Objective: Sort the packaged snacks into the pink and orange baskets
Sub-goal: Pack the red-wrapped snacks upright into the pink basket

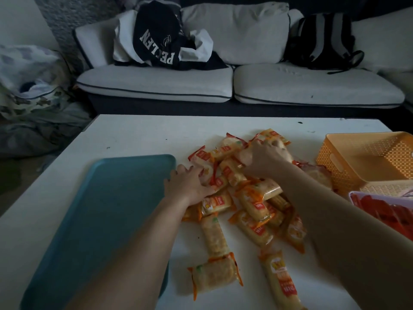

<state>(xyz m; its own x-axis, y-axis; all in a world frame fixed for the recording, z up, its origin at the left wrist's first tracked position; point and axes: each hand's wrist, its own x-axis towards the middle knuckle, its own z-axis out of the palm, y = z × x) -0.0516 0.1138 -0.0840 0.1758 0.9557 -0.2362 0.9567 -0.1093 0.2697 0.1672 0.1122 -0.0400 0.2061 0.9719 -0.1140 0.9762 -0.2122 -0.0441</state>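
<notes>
A heap of orange and red packaged snacks [250, 198] lies in the middle of the white table [138, 135]. My left hand [186, 182] rests on the heap's left edge, fingers spread over a packet. At the far side of the heap my right hand [264, 156] grips a pale snack packet [243, 157] with curled fingers. The orange basket [366, 162] stands at the right, seemingly holding nothing. The pink basket [357, 194] shows only a rim at the right edge, with red packets [391, 211] inside.
A teal tray [107, 209] lies flat on the table's left part, touching my left forearm. Behind the table stands a white sofa [245, 81] with dark clothing and a black backpack [324, 39]. Bedding is piled on the floor at the left.
</notes>
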